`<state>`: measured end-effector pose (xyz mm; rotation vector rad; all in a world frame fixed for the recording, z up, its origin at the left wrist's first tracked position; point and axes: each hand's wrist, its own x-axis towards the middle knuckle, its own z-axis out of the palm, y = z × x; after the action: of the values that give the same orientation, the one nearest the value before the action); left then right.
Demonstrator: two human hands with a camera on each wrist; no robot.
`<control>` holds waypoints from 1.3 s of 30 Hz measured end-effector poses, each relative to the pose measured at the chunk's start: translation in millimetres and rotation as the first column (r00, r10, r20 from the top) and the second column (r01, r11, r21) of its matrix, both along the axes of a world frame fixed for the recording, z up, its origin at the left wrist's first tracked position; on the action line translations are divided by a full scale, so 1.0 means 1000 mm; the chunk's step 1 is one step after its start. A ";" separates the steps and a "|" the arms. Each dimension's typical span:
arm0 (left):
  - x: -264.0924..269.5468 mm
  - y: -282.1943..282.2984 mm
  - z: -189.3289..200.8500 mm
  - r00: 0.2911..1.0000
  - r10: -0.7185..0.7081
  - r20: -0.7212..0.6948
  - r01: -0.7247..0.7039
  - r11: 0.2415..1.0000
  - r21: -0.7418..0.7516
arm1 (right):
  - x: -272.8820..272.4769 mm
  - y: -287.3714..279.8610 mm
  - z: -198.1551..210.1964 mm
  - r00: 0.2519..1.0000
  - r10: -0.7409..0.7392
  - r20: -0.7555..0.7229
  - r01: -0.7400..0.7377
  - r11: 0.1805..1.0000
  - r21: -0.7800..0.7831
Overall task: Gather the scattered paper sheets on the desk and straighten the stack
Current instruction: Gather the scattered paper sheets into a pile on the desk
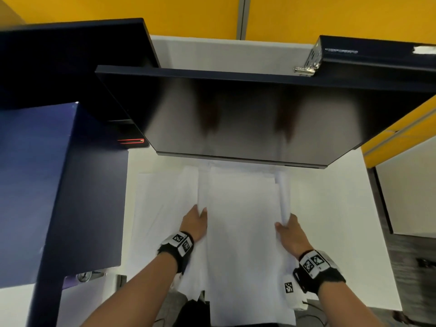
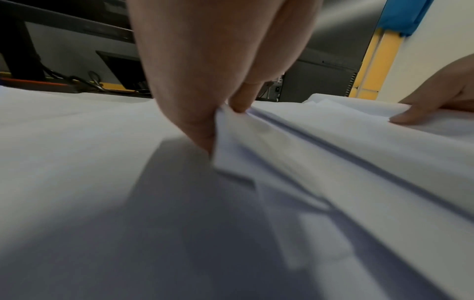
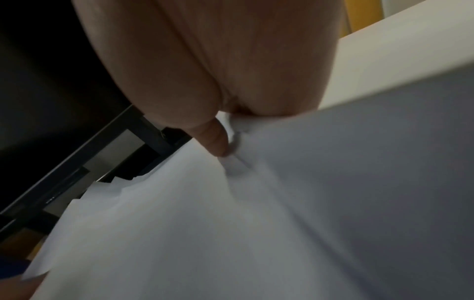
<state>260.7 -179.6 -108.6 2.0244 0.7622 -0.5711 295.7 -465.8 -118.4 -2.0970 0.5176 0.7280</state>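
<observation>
White desk (image 1: pixel 330 197) under monitor (image 1: pixel 236 119): left hand (image 1: pixel 194 224) & right hand (image 1: pixel 291 234) pinched paper stack (image 1: pixel 240 220) side edges, prob. to square it.

An office workstation is indicated. A dark monitor (image 1: pixel 247 114) is mounted just beyond the gripped paper sheets (image 1: pixel 240 208) on a white desk (image 1: pixel 330 197), enclosed by yellow partition panels (image 1: pixel 330 17).

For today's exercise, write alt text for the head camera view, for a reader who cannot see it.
Two bare hands, the left hand and the right hand, grip the side edges of a loose stack of white paper sheets on a white desk. A dark monitor screen stands behind it, a dark blue box at the left.
</observation>
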 end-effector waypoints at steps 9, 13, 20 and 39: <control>-0.041 0.042 0.015 0.972 -0.132 -0.193 0.120 0.990 -0.072 | -0.026 -0.052 0.011 0.997 -0.002 -0.083 -0.007 0.995 -0.100; -0.063 0.017 0.003 0.922 -0.297 -0.251 0.304 0.953 -0.012 | -0.047 -0.034 0.008 0.971 0.200 -0.131 -0.223 0.955 -0.196; -0.040 0.015 0.009 0.926 -0.280 -0.255 0.306 0.949 0.070 | -0.023 -0.038 0.012 0.958 0.155 -0.240 -0.186 0.976 -0.114; 0.008 0.058 0.004 0.993 0.029 0.112 -0.055 0.970 0.235 | 0.042 -0.033 0.006 0.996 -0.082 0.043 0.087 0.986 -0.140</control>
<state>269.2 -121.2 -104.8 2.2330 0.8392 -0.3557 337.8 -498.7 -112.5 -2.2007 0.6507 0.6185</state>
